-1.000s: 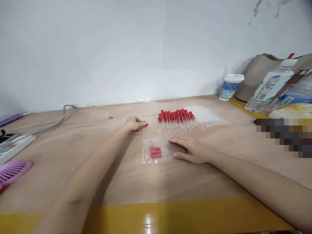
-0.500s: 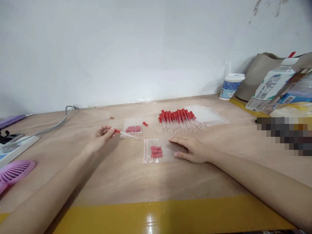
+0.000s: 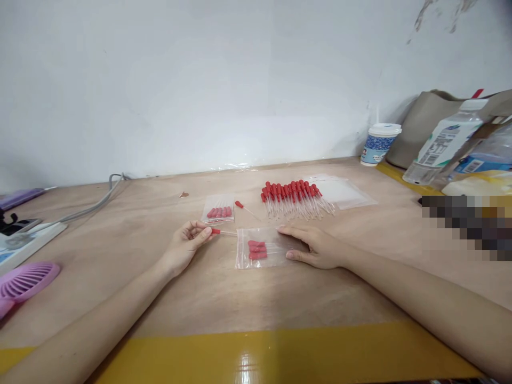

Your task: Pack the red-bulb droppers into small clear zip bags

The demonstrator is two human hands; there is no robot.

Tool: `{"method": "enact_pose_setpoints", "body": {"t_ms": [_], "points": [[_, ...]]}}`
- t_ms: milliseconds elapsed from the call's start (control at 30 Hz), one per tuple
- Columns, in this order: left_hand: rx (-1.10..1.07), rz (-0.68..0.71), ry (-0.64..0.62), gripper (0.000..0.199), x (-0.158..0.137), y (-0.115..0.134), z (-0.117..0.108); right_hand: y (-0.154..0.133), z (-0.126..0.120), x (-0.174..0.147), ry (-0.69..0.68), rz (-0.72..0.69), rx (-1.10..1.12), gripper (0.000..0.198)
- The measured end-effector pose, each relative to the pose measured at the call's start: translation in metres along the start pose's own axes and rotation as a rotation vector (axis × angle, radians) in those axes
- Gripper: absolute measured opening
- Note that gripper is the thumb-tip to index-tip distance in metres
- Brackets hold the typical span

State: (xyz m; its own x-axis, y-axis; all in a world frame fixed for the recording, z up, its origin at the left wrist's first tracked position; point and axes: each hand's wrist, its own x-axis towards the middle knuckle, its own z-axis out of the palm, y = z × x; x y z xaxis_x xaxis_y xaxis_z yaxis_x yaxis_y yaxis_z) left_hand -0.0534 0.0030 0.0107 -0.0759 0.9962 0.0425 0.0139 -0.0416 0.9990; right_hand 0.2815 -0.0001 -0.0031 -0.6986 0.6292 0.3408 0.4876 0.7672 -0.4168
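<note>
My left hand pinches a dropper by its red bulb. The dropper's clear stem points right, its tip at the left, mouth end of a clear zip bag. Whether the tip is inside the bag I cannot tell. Three droppers with red bulbs lie in this bag. My right hand lies on the bag's right end with fingers stretched and thumb apart, pressing it to the table. Behind, another zip bag contains several droppers, and a single loose dropper lies beside it.
A pile of red-bulbed droppers lies at the back, beside flat clear bags. At right stand a paper cup, a plastic bottle and a grey bag. A pink fan and white power strip are at left.
My left hand has moved right and slightly toward me, bringing the dropper's tip to the bag's mouth end. My right hand stays on the bag.
</note>
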Motion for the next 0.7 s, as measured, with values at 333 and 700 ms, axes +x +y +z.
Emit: {"method": "enact_pose_setpoints", "body": {"t_ms": [333,700], "points": [[0.223,0.114,-0.17,0.034,-0.005,0.001,0.04,0.0,0.0,0.0,0.003,0.004,0.009,0.055],[0.266,0.199,-0.185,0.028,-0.003,-0.001,0.045,0.002,0.0,0.0,0.005,-0.005,0.024,0.057]]}}
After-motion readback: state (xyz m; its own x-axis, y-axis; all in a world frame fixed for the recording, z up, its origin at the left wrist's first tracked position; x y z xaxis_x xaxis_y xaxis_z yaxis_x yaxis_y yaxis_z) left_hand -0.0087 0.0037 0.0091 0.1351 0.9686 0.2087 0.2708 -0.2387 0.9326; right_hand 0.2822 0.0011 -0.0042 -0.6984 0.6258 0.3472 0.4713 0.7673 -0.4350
